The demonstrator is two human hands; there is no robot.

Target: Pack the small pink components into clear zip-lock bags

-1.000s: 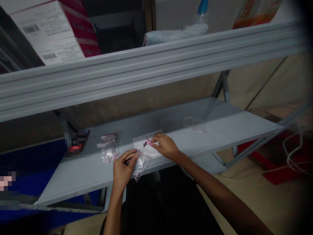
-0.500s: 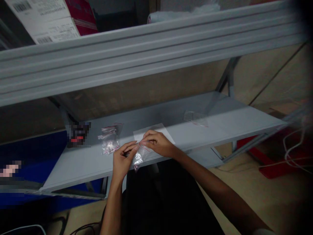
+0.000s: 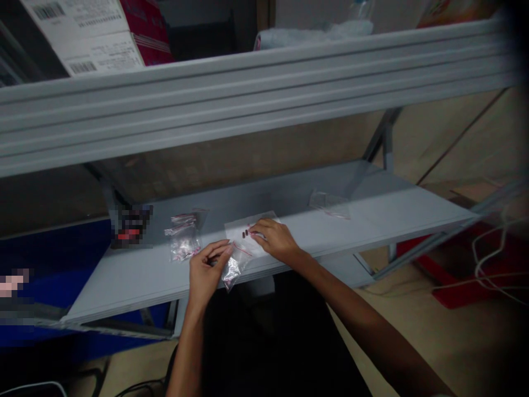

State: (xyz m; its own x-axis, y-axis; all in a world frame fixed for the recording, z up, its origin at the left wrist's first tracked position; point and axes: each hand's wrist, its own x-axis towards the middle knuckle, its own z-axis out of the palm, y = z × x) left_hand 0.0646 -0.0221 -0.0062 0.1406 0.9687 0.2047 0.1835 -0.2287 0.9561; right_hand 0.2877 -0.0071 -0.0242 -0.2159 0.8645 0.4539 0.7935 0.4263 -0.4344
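Observation:
Between thumb and fingers, my left hand [image 3: 209,267] grips the edge of a clear zip bag [image 3: 235,264] with a red line along its top. The bag hangs partly over the shelf's front edge, and small things inside are too unclear to name. My right hand [image 3: 275,238] is over a white sheet of paper [image 3: 235,227], its fingers drawn together in a pinch. Small dark reddish pieces [image 3: 245,234] lie on the paper just beside those fingertips. Whatever the right fingers hold, if anything, is hidden.
Filled zip bags [image 3: 182,240] lie to the left on the grey shelf [image 3: 132,281]. A flat clear zip bag [image 3: 330,204] rests to the right. A thick grey beam [image 3: 248,94] crosses above, with boxes [image 3: 99,38] behind it. White cables [image 3: 491,259] hang at right.
My right hand has left the bag's mouth and moved slightly right, over the paper. Small dark pieces now show on the paper. My left hand still holds the bag.

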